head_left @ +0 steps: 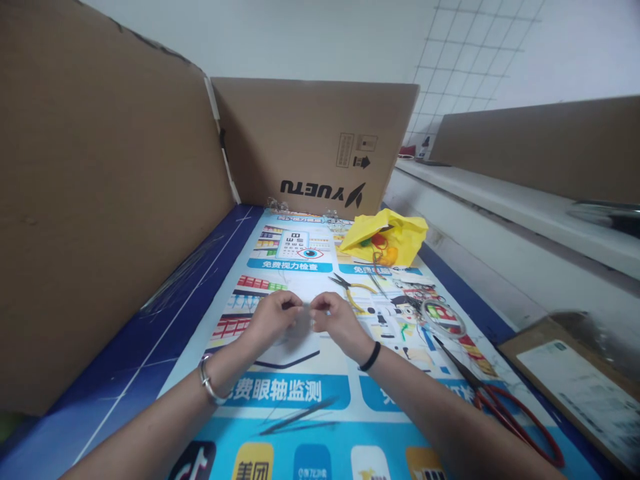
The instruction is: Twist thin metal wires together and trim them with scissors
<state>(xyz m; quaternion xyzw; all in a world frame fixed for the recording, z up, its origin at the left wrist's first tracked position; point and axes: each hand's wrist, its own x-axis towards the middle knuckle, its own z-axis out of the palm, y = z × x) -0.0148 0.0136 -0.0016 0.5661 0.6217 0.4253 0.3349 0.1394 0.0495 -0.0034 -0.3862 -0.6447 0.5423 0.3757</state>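
Both hands meet over the middle of the printed poster (320, 363), fingertips nearly touching. My left hand (277, 315), its wrist wearing a silver bangle (207, 380), is closed in a pinch. My right hand (340, 320), with a black band (371, 357) at the wrist, pinches in the same way just across from it. Whatever lies between the fingertips is too small and blurred to name. Beyond the right hand lie yellow-handled pliers (357, 290). A bundle of thin dark strands (299, 417) rests on the poster nearer to me.
Red-handled scissors (500, 400) and a coil of clear-looking wire or tape (443, 318) lie to the right. A yellow bag (407, 233) with colourful bits stands behind. Cardboard panels (300, 133) wall the back and left. A parcel (575, 387) sits at the right edge.
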